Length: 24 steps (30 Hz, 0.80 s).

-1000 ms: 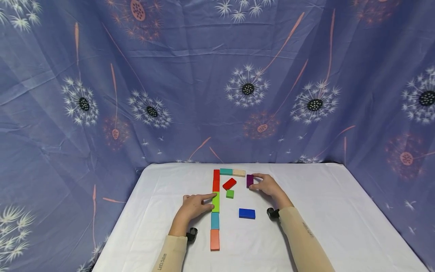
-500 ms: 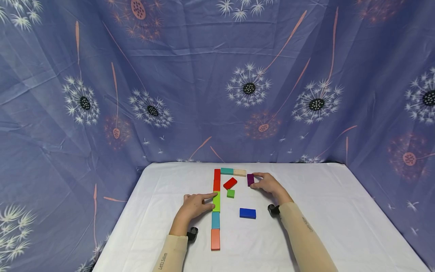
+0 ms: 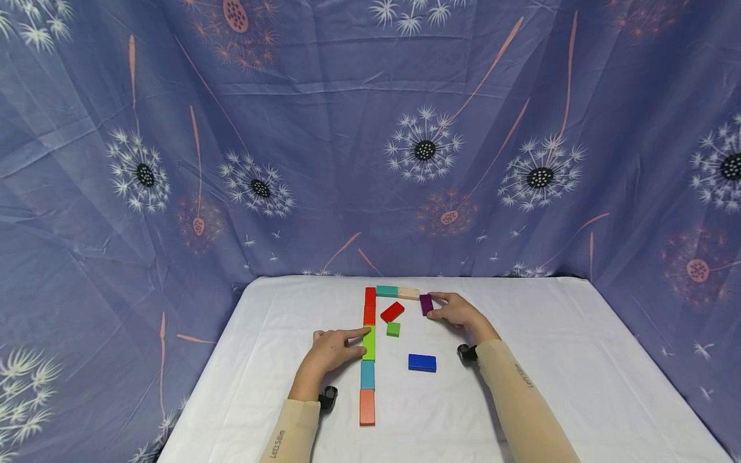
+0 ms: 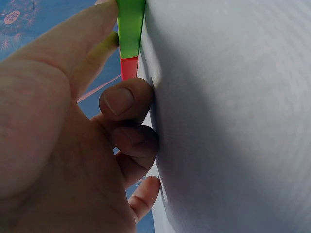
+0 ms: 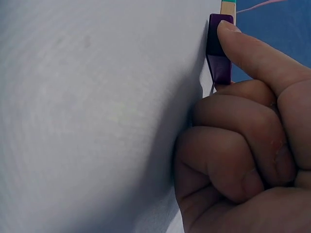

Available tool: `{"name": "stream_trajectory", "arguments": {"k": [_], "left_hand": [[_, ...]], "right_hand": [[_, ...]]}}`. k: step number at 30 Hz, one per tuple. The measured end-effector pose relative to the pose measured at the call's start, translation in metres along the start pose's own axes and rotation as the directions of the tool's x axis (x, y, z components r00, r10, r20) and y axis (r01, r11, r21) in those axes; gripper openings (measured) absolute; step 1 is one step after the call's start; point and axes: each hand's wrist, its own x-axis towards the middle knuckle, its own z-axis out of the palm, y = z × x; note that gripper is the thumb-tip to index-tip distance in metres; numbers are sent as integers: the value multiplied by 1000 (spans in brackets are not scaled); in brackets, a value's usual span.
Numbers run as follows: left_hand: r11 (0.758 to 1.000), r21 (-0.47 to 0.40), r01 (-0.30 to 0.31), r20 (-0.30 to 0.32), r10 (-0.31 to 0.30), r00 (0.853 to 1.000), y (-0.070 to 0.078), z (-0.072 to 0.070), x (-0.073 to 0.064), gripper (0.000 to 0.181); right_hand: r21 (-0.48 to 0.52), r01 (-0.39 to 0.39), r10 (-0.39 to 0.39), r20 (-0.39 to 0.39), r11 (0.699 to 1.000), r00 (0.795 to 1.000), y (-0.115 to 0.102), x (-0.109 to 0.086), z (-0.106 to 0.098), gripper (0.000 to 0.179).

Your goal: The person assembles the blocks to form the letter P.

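In the head view my right hand (image 3: 458, 311) pinches a purple block (image 3: 426, 305) between thumb and index finger, close to the right end of a beige block (image 3: 408, 294). The right wrist view shows the thumb on the purple block (image 5: 219, 68), the other fingers curled into the palm. My left hand (image 3: 330, 350) touches a light green block (image 3: 369, 343) with thumb and extended index finger, both along its left side. That block lies in a column between a red pair (image 3: 370, 306) and a light blue block (image 3: 367, 375). An orange block (image 3: 367, 408) ends the column nearest me.
A teal block (image 3: 386, 291) joins the beige one in a row across the far end. Inside the corner lie a loose red block (image 3: 392, 312), a small green block (image 3: 393, 330) and a blue block (image 3: 422, 363). A patterned curtain (image 3: 341, 141) hangs behind the white table (image 3: 255, 360).
My right hand has slid the purple block slightly away from me, nearer the beige block, and it now tilts a little. The left hand stays at the green block.
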Motion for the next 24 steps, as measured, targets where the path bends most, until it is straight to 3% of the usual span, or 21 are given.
{"name": "stream_trajectory", "arguments": {"k": [24], "left_hand": [[1000,11,7,1,-7,1000,-1,1,1,52]], "right_hand": [[24,-10,10,-26,1000,1000,0,0,4,79]]}}
